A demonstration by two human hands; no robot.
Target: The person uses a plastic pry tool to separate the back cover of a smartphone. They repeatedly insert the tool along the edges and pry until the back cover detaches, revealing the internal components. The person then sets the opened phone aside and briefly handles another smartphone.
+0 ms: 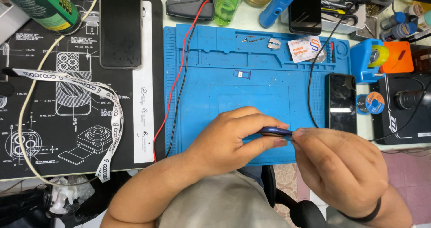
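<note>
Left hand (233, 140) pinches a thin dark-blue phone (274, 131) edge-on between thumb and fingers, just above the near edge of the blue work mat (202, 75). Right hand (341, 167) closes fingertips on the phone's 3 o'clock end. It looks like edge work in progress; continuing calls for a steady grip.

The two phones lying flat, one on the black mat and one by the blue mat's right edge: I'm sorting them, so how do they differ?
The phone on the black mat looks larger; the phone by the blue mat's right edge looks smaller. The first lies far from both hands; the second lies just above the right hand. Both lie flat with dark screens.
</note>
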